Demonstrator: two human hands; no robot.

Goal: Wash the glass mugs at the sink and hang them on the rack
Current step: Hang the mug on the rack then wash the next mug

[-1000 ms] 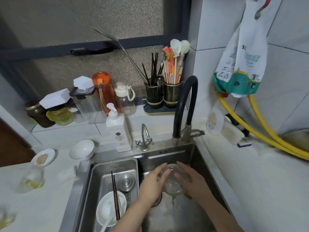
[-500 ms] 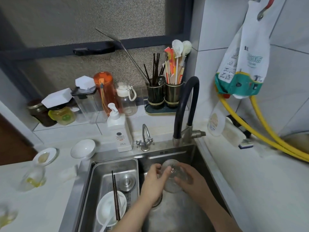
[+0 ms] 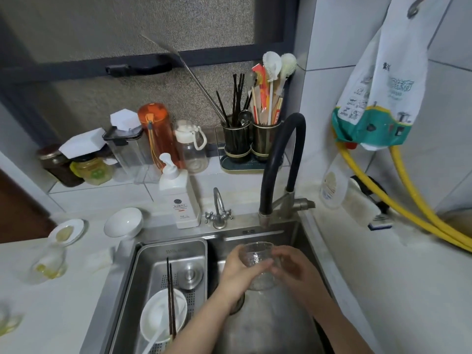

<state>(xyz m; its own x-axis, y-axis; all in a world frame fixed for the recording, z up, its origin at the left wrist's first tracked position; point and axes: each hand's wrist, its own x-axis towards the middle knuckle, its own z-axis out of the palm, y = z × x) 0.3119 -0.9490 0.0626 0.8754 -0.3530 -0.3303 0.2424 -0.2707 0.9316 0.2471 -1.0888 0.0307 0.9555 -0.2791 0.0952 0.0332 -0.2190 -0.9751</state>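
Hands both wrapped on glass mug (image 3: 258,264), L hand (image 3: 238,273) + R hand (image 3: 293,268), held over sink (image 3: 270,318) drain | chopsticks (image 3: 170,297) on plate (image 3: 163,315) in L basin | black faucet (image 3: 278,159) behind

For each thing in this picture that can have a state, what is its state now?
glass mug: held over the sink, mouth tilted away from the camera.
left hand: grips the mug's left side.
right hand: fingers curled on the mug's right side.
black faucet: no water stream visible.
white bowl: tilted on the counter.
chopsticks: lying across the dish in the tray.
soap bottle: upright.
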